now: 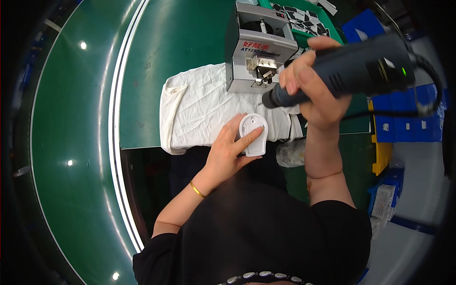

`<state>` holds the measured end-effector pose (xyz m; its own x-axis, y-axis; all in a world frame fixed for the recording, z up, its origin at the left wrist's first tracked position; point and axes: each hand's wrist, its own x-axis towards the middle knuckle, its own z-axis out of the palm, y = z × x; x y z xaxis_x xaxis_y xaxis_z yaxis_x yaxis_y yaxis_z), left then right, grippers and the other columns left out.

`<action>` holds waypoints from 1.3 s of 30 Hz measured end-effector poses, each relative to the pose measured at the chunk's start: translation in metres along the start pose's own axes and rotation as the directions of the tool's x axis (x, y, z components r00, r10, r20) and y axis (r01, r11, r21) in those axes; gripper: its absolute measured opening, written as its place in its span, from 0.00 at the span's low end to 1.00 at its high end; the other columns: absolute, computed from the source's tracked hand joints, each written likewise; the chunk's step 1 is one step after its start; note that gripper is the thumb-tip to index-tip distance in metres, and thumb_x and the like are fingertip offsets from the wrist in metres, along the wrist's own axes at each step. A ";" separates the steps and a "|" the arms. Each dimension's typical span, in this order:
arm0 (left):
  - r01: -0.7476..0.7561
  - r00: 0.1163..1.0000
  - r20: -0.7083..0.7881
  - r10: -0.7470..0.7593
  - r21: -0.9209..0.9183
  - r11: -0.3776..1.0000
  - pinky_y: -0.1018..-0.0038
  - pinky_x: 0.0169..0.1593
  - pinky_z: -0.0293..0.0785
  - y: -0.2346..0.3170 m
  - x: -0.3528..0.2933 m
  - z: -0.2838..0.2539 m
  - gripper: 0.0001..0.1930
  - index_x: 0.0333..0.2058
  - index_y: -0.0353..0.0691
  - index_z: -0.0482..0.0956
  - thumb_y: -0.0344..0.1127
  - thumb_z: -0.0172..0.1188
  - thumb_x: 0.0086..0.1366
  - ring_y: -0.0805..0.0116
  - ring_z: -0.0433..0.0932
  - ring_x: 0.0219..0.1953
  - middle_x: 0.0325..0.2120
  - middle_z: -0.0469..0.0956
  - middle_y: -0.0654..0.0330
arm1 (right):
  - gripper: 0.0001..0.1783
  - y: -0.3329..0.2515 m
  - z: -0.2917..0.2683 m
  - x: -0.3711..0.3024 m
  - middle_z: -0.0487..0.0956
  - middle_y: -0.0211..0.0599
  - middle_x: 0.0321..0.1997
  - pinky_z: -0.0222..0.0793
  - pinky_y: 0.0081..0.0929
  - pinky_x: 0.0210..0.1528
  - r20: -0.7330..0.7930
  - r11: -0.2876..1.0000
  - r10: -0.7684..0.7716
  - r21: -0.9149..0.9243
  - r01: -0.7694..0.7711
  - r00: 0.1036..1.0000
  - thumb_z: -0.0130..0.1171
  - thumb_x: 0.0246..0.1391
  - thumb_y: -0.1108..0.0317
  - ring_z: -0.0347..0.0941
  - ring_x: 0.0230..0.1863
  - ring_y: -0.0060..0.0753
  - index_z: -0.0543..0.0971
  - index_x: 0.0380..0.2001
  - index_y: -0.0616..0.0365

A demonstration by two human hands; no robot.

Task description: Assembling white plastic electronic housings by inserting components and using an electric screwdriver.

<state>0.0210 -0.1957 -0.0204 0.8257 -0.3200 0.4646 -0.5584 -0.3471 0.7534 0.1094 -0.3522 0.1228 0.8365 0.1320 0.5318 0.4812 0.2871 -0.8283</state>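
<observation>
My left hand (228, 151) grips a small white plastic housing (255, 137), rounded at the far end and narrower toward me. The thumb lies over its recessed face, where a few screw holes show. In my right hand (323, 97) is a dark electric screwdriver (356, 71) with a lit green light, held tilted. Its nose points down and left, above the white cloth and apart from the housing. Just beyond the hands stands a grey screw feeder (259, 52) with a metal pick-up block at its front. Whether a screw sits on the bit is too small to tell.
A folded white cloth (194, 104) covers the table's near edge under my hands. Behind the feeder, a green bin (332, 31) holds many black-and-white pieces. The screwdriver's black cable (380, 114) loops at right, by blue bins (408, 128). A green conveyor (71, 142) runs along the left.
</observation>
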 end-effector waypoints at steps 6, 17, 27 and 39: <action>0.007 1.000 0.008 -0.007 0.011 1.000 0.58 0.58 0.68 0.000 0.001 -0.001 0.38 0.56 0.51 0.75 0.32 0.75 0.40 0.42 0.67 0.58 0.58 0.65 0.44 | 0.23 -0.013 0.005 -0.025 0.75 0.29 0.25 0.66 0.15 0.33 0.005 0.992 0.021 -0.126 -0.020 1.000 0.65 0.45 0.79 0.70 0.27 0.16 0.70 0.46 0.69; -0.009 1.000 -0.008 0.009 0.012 1.000 0.57 0.58 0.68 -0.001 -0.001 0.001 0.37 0.55 0.50 0.75 0.33 0.75 0.41 0.41 0.67 0.58 0.58 0.65 0.43 | 0.23 -0.006 0.006 -0.030 0.75 0.31 0.24 0.67 0.16 0.33 0.060 0.987 0.004 -0.159 0.006 0.998 0.64 0.45 0.80 0.70 0.26 0.17 0.69 0.45 0.69; -0.012 1.000 -0.012 0.012 0.003 1.000 0.57 0.59 0.67 -0.002 0.000 0.001 0.38 0.56 0.51 0.75 0.33 0.75 0.41 0.41 0.66 0.59 0.58 0.65 0.43 | 0.18 -0.001 0.014 -0.026 0.75 0.29 0.23 0.66 0.15 0.29 0.057 0.990 0.029 -0.140 -0.020 0.998 0.64 0.45 0.82 0.70 0.24 0.15 0.72 0.41 0.68; 0.001 1.000 -0.015 0.000 0.013 1.000 0.57 0.59 0.67 0.000 -0.002 0.003 0.36 0.55 0.50 0.76 0.33 0.74 0.41 0.41 0.66 0.59 0.57 0.65 0.42 | 0.20 0.003 0.012 -0.028 0.74 0.38 0.25 0.72 0.32 0.32 0.166 0.968 0.061 -0.251 -0.018 0.984 0.56 0.51 0.82 0.71 0.24 0.26 0.65 0.48 0.65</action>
<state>0.0190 -0.1974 -0.0221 0.8270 -0.3067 0.4711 -0.5589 -0.3587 0.7476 0.0844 -0.3436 0.1073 0.8092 0.3047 0.5024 0.5168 0.0378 -0.8553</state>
